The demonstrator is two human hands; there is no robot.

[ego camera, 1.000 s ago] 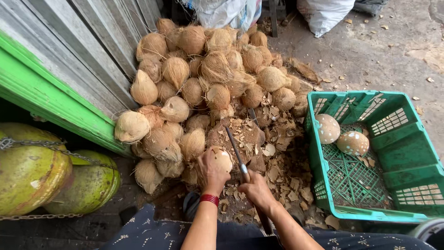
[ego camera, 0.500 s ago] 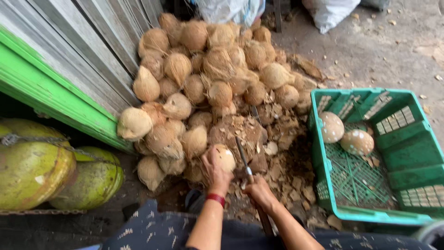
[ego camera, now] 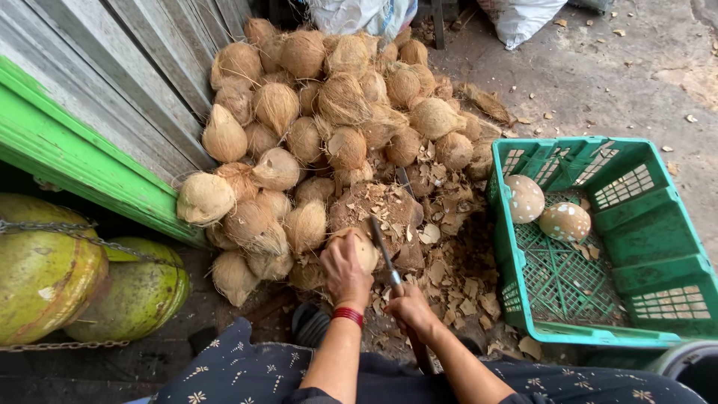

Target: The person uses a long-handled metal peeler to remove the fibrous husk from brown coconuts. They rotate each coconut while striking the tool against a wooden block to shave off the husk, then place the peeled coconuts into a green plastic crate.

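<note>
Beside the husk pile, left hand (ego camera: 345, 271) fingers grip a coconut (ego camera: 361, 248); right hand (ego camera: 410, 310) fingers clench a knife (ego camera: 384, 251).

Husked coconut pile (ego camera: 329, 120) blocks the upper centre, packed tight against the grey slatted wall (ego camera: 134, 90) at upper left. Green crate (ego camera: 658, 262) walls off the right. Open concrete floor (ego camera: 628, 82) at upper right; husk chips (ego camera: 456, 277) litter the centre.

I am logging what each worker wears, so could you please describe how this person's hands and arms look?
Both forearms are bare, with no sleeves or gloves showing. The left hand has a red band around its wrist. The right hand wears nothing visible: no ring, watch or bracelet. A dark blue garment with small pale flowers shows below the arms.
</note>
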